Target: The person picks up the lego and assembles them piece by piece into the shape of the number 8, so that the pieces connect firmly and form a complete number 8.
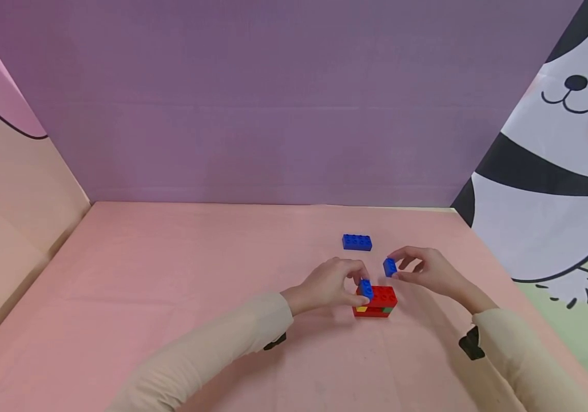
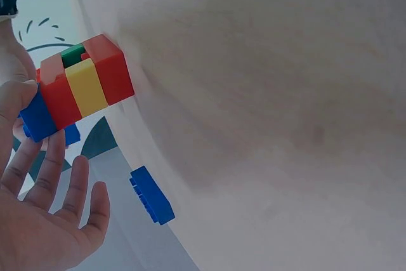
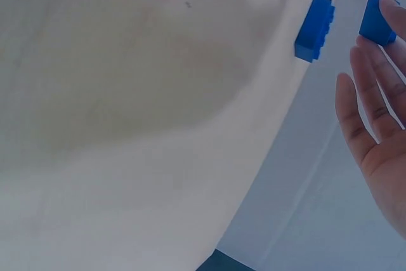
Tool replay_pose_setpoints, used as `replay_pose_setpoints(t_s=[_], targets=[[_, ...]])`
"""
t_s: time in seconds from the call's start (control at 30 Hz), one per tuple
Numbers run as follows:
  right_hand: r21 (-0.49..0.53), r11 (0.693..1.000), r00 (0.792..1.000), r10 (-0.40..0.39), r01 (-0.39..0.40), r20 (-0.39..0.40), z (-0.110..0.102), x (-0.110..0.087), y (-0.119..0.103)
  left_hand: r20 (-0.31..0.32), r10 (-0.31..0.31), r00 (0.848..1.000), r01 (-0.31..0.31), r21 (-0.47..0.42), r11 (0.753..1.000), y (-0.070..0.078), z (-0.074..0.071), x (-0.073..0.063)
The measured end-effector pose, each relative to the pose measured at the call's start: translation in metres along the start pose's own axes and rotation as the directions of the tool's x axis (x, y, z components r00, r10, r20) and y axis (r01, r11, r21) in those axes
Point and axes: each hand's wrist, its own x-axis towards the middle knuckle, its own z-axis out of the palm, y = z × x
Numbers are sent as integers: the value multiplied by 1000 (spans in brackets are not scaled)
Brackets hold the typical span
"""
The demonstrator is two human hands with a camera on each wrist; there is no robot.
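Observation:
A stack of toy bricks stands on the pink table, with a red brick (image 1: 384,295) on top, yellow (image 2: 87,85) and green (image 2: 73,54) bricks in the middle layer and a red brick (image 2: 113,70) at its base. My left hand (image 1: 331,284) pinches a small blue brick (image 1: 366,289) between thumb and fingers at the left end of the stack's top. Behind the stack and to its right, my right hand (image 1: 429,271) holds another small blue brick (image 1: 389,267) by its ends, off the table. That brick (image 3: 375,18) also shows in the right wrist view.
A longer blue brick (image 1: 357,242) lies on the pink table (image 1: 196,257) behind the stack. A purple wall (image 1: 273,103) rises at the table's back edge, and a panda-print panel (image 1: 546,234) stands along the right side.

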Motion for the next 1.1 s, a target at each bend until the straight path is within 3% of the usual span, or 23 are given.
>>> replay_pose_setpoints(t_s=[0.47,1.1], targets=[[-4,997,997,-78,78,23,-10,-13,-15,1,5,1000,-5,-8,1000,1,0,-3],[54,992,990,-122,118,74,-6,-27,-21,0,12,1000,-12,-10,1000,1,-2,-2]])
